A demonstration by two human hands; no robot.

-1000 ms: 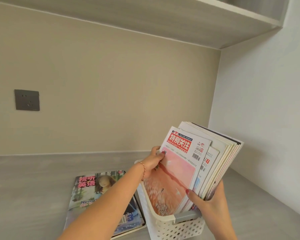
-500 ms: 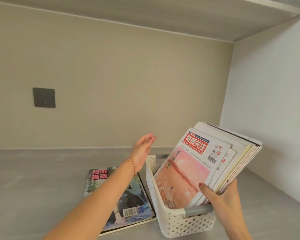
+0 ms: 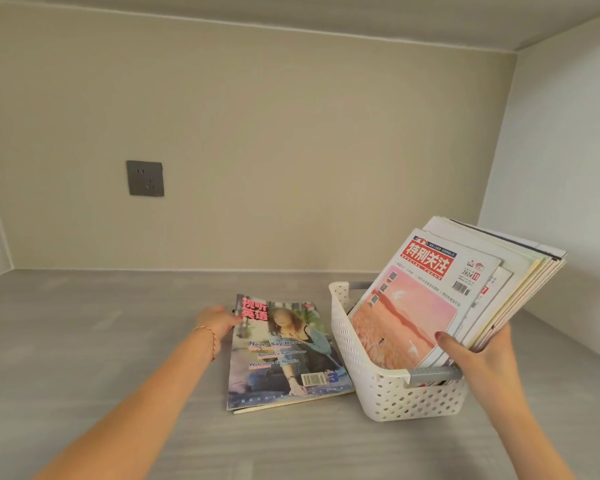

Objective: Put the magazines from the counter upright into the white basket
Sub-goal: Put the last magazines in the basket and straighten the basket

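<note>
A white perforated basket [image 3: 381,393] with grey handles stands on the grey counter [image 3: 84,341]. Several magazines [image 3: 465,292] stand in it, leaning to the right, the front one pink with a red title. My right hand [image 3: 478,358] grips their lower right edge, thumb on the pink cover. A small stack of magazines [image 3: 281,351] lies flat on the counter just left of the basket, its top cover showing a seated woman. My left hand [image 3: 219,322] rests at that stack's top left corner, fingers touching the edge.
A grey wall socket [image 3: 145,178] is set in the beige back wall. A white side wall closes the counter on the right, close behind the basket. A shelf runs overhead.
My left hand let go of the pink magazine and moved left and down to the flat stack's corner. The right hand kept hold of the leaning magazines.
</note>
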